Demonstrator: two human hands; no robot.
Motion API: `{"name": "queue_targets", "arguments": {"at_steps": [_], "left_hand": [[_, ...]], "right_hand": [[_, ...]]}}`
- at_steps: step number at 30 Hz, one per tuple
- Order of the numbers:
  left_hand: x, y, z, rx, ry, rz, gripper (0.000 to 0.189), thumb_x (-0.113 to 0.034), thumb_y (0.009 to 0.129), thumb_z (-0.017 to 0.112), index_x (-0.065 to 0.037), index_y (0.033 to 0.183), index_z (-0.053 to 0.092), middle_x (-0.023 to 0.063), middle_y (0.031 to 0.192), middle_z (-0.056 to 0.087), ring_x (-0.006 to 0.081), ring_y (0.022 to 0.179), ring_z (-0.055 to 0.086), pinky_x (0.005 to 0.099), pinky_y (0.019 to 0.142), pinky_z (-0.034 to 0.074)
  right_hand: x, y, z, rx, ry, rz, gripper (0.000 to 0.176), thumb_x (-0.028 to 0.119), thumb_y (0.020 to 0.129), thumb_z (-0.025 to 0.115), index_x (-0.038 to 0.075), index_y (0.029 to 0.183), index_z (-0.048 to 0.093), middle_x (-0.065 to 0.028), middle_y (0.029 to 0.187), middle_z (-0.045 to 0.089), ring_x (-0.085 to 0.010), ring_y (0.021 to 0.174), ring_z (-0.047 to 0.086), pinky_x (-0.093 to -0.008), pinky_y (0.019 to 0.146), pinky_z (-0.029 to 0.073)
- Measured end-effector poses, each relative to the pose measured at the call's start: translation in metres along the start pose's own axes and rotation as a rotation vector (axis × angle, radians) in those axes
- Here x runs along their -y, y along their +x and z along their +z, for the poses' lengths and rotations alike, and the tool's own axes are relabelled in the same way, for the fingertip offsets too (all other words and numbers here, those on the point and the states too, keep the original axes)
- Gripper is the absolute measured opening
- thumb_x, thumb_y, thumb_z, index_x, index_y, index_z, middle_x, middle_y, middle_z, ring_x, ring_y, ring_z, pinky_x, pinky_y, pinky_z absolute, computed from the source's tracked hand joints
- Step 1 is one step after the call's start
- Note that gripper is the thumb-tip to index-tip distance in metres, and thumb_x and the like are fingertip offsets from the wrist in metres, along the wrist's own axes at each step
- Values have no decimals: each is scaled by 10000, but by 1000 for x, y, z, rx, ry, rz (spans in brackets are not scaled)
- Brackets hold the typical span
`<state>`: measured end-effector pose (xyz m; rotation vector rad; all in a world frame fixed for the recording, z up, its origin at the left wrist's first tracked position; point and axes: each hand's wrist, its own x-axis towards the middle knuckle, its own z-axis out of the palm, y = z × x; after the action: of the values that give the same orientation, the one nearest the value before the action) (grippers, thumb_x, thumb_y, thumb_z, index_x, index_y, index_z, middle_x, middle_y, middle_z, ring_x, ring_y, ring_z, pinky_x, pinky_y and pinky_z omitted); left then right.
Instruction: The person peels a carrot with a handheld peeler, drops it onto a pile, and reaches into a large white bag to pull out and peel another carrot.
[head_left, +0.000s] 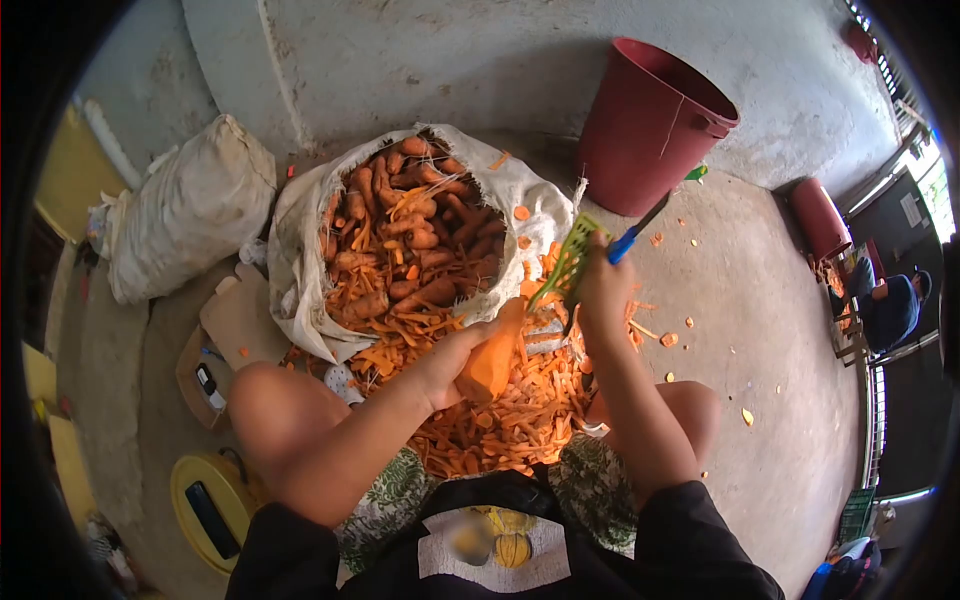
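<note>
My left hand (447,366) is wrapped round a large peeled carrot (492,365), its tapered end tilted up and away from me. In my right hand (603,295) is a green slotted peeler (572,255), close to the carrot's upper end. A blue-handled knife (622,246) sticks out of the same hand, its blade toward the upper right. Below both hands, between my legs, lies a heap of orange peelings (500,440). Just ahead stands an open white sack (300,290) full of unpeeled carrots (425,240).
A tall dark red bin (630,140) stands by the wall. At left are a full, closed sack (195,210), a cardboard box (235,320) and a yellow lid with a phone (210,520) on it. Far right, another person (890,310) sits near a tipped red bin (820,220).
</note>
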<state>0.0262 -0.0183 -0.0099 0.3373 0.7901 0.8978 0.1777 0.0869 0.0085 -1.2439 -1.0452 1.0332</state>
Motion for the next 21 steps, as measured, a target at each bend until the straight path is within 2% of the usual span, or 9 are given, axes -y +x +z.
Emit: {"name": "queue_targets", "arguments": {"at_steps": [4,5,9,13,15,17,18,19,21], "left_hand": [[10,17,-20,32,-113,-35,374,-349,892,369,-38,1075,468,94,882,576,199,747,588,332,579,508],[11,18,-21,33,-150,-46,374,-346,899,346,-37,1068,471,94,897,580,199,747,588,335,590,507],[12,12,-6,-25,-145,-38,335,-303,910,310,-41,1033,478,83,870,576,195,742,584,314,610,499],[16,12,-8,35,-69,11,317,-329,912,330,-81,1038,483,46,864,565,142,712,577,264,609,494],[22,7,-4,38,148,-129,336,-347,914,323,-76,1042,475,39,867,561,128,743,571,250,645,486],[22,-10,21,121,335,-83,373,-351,905,369,-46,1101,458,52,917,560,113,778,560,249,639,477],[23,-10,23,101,289,-79,380,-354,905,368,-43,1106,453,57,935,553,123,798,560,267,658,479],[22,-10,23,81,239,-72,386,-356,905,366,-39,1111,447,62,954,547,133,817,560,284,677,481],[15,-4,4,78,153,-93,378,-348,906,363,-38,1106,447,63,975,537,142,844,555,299,697,481]], "right_hand": [[6,-46,18,178,-99,-61,246,233,877,458,28,742,470,-19,547,472,-102,462,424,-256,439,349],[-1,-51,19,169,-261,-248,244,223,873,462,21,736,460,-43,529,464,-131,455,430,-292,439,356],[-7,-60,23,201,-404,-213,256,225,863,479,16,722,435,-109,512,445,-195,455,453,-331,454,362],[-27,-37,22,59,-509,-234,243,231,862,478,9,765,484,-147,548,498,-256,479,491,-357,468,372],[-25,-7,10,-92,-513,-204,261,244,869,460,-2,816,527,-163,586,535,-273,499,511,-375,478,382],[-61,49,-17,-257,-530,-274,284,254,870,458,-10,794,533,-151,600,549,-244,489,515,-371,469,377],[-53,57,-23,-309,-511,-27,274,242,871,456,-9,790,533,-135,587,542,-228,467,495,-361,458,364],[-52,62,-23,-332,-363,-99,275,207,860,484,-3,682,490,-19,517,449,-101,468,369,-296,452,315],[-32,45,-17,-251,-254,-86,282,212,860,487,27,647,472,15,513,416,-78,460,347,-271,437,289]]}}
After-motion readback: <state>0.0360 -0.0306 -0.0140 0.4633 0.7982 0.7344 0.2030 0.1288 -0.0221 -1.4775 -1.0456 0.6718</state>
